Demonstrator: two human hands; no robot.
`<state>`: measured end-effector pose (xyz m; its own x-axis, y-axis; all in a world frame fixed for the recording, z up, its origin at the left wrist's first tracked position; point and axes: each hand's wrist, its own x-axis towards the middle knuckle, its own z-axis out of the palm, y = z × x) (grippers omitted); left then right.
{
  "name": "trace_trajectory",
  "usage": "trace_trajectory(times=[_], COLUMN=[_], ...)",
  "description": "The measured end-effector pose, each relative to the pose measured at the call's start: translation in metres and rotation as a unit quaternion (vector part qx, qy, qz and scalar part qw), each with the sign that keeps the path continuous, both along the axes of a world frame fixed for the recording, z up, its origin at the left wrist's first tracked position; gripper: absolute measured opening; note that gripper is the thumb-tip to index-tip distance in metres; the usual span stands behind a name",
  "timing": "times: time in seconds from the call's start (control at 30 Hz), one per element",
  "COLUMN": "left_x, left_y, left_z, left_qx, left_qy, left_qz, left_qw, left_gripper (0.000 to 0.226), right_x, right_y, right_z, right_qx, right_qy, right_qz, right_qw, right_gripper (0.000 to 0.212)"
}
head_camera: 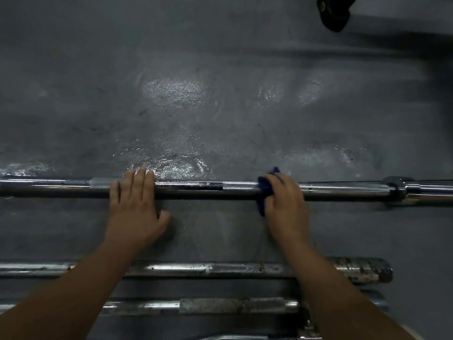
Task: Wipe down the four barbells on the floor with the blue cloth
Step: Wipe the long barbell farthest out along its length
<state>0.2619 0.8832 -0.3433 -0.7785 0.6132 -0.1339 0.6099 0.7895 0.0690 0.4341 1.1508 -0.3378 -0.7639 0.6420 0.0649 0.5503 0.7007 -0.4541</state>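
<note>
A long steel barbell (203, 188) lies across the grey floor from left to right. My left hand (134, 207) rests flat on top of its shaft with straight fingers. My right hand (285, 204) grips the blue cloth (264, 192), which is wrapped round the shaft to the right of the knurled part. Closer to me lies a second barbell (232, 268) with a rusty sleeve end at the right. A third barbell (220, 306) lies closer still, partly under my forearms. Part of another bar (245, 336) shows at the bottom edge.
The grey floor (220, 106) beyond the far barbell shines with wet patches. A dark object (334, 13) stands at the top right corner. The far barbell's collar and sleeve (402, 188) run off the right edge.
</note>
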Motion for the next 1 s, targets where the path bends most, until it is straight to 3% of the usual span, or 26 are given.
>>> trace_trajectory(times=[0.13, 0.27, 0.43, 0.53, 0.6, 0.67, 0.73, 0.87, 0.93, 1.0], left_x=[0.016, 0.026, 0.021, 0.024, 0.022, 0.02, 0.017, 0.018, 0.019, 0.02], left_y=[0.021, 0.043, 0.032, 0.036, 0.037, 0.034, 0.033, 0.033, 0.035, 0.037], left_z=[0.002, 0.006, 0.002, 0.002, 0.005, 0.006, 0.007, 0.007, 0.009, 0.011], left_qx=[-0.002, -0.013, -0.023, -0.031, -0.033, -0.041, -0.041, -0.029, -0.042, -0.048], left_qy=[-0.006, -0.019, -0.007, -0.016, -0.02, -0.028, -0.028, -0.039, -0.043, -0.038], left_qz=[-0.11, -0.086, -0.094, -0.085, -0.087, -0.097, -0.107, -0.104, -0.104, -0.1], left_qw=[0.994, 0.996, 0.995, 0.996, 0.995, 0.994, 0.993, 0.993, 0.993, 0.993], left_gripper=[0.082, 0.081, 0.085, 0.088, 0.089, 0.089, 0.09, 0.092, 0.095, 0.096], right_x=[-0.004, -0.004, 0.019, -0.017, -0.038, -0.038, -0.013, 0.025, -0.001, -0.027], right_y=[-0.006, 0.009, 0.014, -0.031, -0.05, -0.039, -0.01, 0.012, -0.015, -0.045], right_z=[0.001, 0.009, 0.004, -0.002, 0.005, 0.011, 0.013, 0.007, 0.003, 0.004], right_qx=[0.001, -0.024, -0.008, -0.024, -0.029, -0.028, -0.024, -0.003, -0.027, -0.037], right_qy=[-0.003, -0.002, -0.006, 0.006, -0.024, -0.057, -0.059, -0.006, 0.031, 0.046], right_qz=[-0.07, -0.009, -0.191, -0.044, 0.09, 0.16, 0.101, -0.18, -0.181, -0.049], right_qw=[0.998, 1.0, 0.982, 0.999, 0.995, 0.985, 0.993, 0.984, 0.983, 0.997], right_gripper=[0.043, 0.044, 0.046, 0.051, 0.051, 0.052, 0.054, 0.048, 0.044, 0.042])
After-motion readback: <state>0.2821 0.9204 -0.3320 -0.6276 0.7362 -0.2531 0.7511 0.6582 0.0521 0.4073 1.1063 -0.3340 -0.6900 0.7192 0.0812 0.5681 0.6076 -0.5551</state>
